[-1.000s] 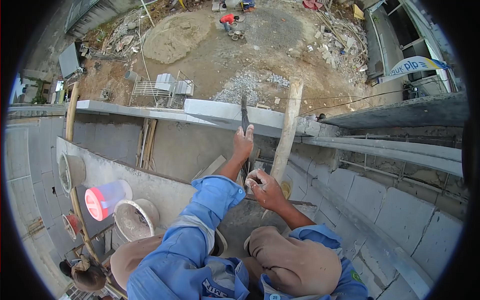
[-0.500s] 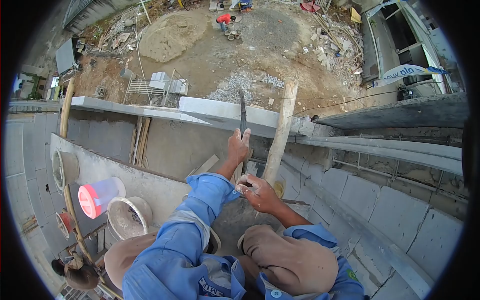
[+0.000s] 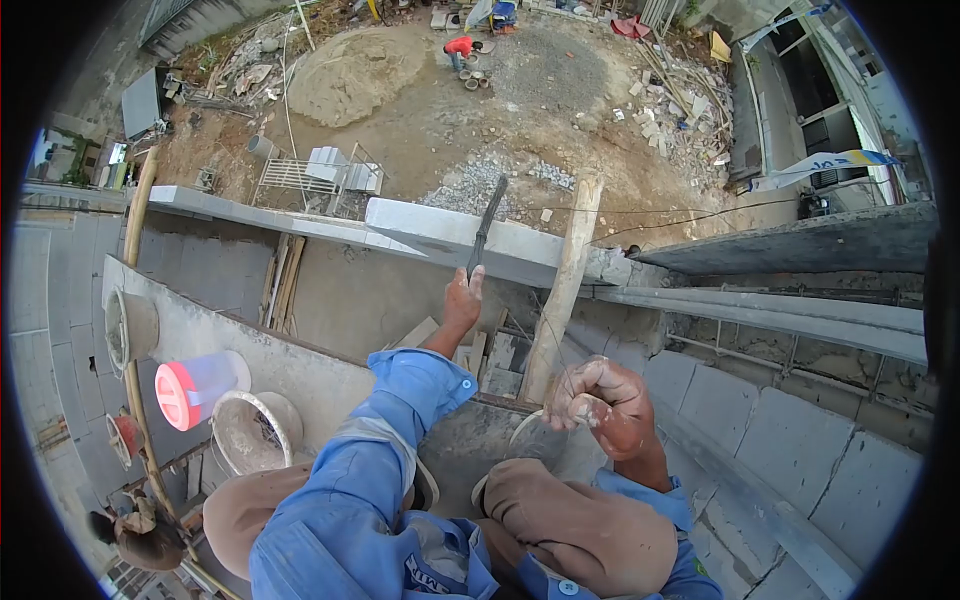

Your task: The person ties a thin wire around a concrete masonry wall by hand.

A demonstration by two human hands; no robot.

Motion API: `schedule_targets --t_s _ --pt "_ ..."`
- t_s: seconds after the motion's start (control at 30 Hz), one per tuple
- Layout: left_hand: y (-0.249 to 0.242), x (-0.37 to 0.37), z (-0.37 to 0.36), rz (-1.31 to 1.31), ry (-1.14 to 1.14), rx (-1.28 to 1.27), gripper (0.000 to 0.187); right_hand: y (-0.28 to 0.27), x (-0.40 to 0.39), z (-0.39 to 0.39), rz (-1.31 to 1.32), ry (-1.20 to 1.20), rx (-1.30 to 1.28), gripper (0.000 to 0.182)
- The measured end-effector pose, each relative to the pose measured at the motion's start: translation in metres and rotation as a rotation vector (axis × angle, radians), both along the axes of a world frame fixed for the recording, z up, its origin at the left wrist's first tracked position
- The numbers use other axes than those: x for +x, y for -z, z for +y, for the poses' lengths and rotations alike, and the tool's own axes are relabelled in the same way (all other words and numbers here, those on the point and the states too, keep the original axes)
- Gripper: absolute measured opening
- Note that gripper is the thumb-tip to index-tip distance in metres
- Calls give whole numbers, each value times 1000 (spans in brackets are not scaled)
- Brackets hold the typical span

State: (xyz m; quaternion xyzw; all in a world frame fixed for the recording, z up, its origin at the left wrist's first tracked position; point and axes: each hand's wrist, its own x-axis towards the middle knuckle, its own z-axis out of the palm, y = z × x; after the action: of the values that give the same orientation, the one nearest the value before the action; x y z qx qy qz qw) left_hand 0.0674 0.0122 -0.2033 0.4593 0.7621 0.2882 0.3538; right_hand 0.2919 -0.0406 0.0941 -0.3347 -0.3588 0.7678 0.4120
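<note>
A dark, narrow bundle of thin wires (image 3: 487, 225) points up and away from my left hand (image 3: 463, 303), whose fingers are wrapped round its lower end. My right hand (image 3: 605, 408) is closed in a pinch near my right knee, with a thin dark wire (image 3: 566, 372) showing at its fingertips. A pale wooden pole (image 3: 565, 290) stands between the two hands, slanting up past the wall edge. Beyond the bundle lies the white block wall top (image 3: 440, 222).
On the grey ledge (image 3: 330, 375) at left are a pink-lidded jug (image 3: 200, 390), a bucket (image 3: 257, 432) and another bucket (image 3: 130, 325). A person (image 3: 145, 535) is below left; a person in red (image 3: 460, 47) bends far below. Block walls (image 3: 790, 440) rise at right.
My right hand has moved away from my left, to the right and nearer me. My left hand has shifted slightly left, and the wire bundle now tilts to the right.
</note>
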Motion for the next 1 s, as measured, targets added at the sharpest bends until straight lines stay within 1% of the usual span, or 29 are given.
schedule_targets --t_s 0.07,0.1,0.13,0.17,0.2,0.27,0.3,0.33,0.4,0.43,0.5,0.53,0.6,0.63,0.7,0.73,0.8,0.87,0.93,1.0 --pt "3 -9 25 39 21 18 50 -16 2 -3 101 -455 335 12" --pt "4 -14 37 81 52 39 51 -14 2 -8 102 -456 333 12" --pt "6 -17 49 82 53 42 51 -11 2 -14 20 -367 266 12" --pt "8 -20 62 79 52 -25 54 -9 2 -17 -62 -277 203 12" --pt "10 -21 69 73 48 -94 57 -9 3 -18 -64 -277 208 12" --pt "13 -22 76 78 44 -113 59 -8 5 -17 44 62 102 11" --pt "16 -22 80 84 47 -141 61 -12 6 -15 -21 113 125 11" --pt "19 -22 84 82 49 -137 61 -9 8 -16 -23 114 129 11" --pt "23 -22 86 131 66 -83 58 -1 12 -22 -72 199 134 10" --pt "23 -22 85 132 69 -86 58 1 13 -24 -72 202 130 10" --pt "26 -23 86 180 112 -168 53 3 13 -27 -158 240 111 8" --pt "30 -25 89 178 111 -160 53 4 12 -27 -158 239 119 8" --pt "32 -25 93 163 66 -99 51 6 11 -30 -284 225 147 17" --pt "31 -22 98 156 64 -102 51 7 13 -31 -291 223 145 17" --pt "21 -23 115 195 31 -33 51 11 15 -37 -289 196 101 8" --pt "13 -24 122 191 31 -36 51 13 14 -38 -293 196 98 8" --pt "2 -26 134 173 103 -159 51 14 13 -39 -302 170 65 10" --pt "1 -29 134 165 124 -176 54 17 12 -40 -320 146 52 10" --pt "11 -29 128 158 150 -193 58 22 12 -39 -338 128 37 11" --pt "25 -29 109 561 347 -136 66 26 10 -40 -360 122 62 10"
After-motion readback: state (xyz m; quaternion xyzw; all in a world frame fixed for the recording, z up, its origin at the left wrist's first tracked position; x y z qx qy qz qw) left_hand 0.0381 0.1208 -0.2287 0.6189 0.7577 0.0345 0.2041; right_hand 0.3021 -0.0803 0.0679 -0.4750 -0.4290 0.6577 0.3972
